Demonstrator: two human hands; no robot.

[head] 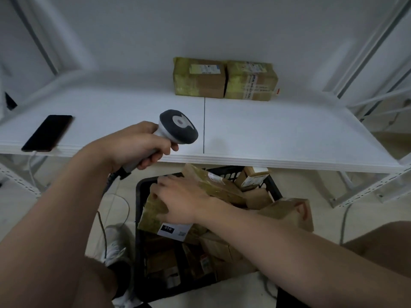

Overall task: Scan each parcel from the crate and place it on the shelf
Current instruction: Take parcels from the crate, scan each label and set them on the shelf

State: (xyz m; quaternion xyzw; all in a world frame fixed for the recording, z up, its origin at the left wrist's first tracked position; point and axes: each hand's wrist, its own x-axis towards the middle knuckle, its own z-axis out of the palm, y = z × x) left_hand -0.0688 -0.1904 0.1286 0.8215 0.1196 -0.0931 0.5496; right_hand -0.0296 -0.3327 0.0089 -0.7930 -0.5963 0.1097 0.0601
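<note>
Down on the pale floor tiles (pixel 111 196), in the black crate (pixel 139 192), my right hand (pixel 182 201) curls round a yellowish taped parcel (pixel 153 211) with a white label. My left hand (pixel 133 147) grips the scanner (pixel 179 126). Beyond, the white shelf (pixel 266 134) carries a phone (pixel 47 133), a box (pixel 200 77) and a second box (pixel 250 81).

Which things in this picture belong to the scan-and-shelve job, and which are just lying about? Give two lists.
Job: scanner in left hand; labelled parcel gripped by right hand; crate; shelf; left shelved parcel; right shelved parcel.
Lying about: phone; shoe.
</note>
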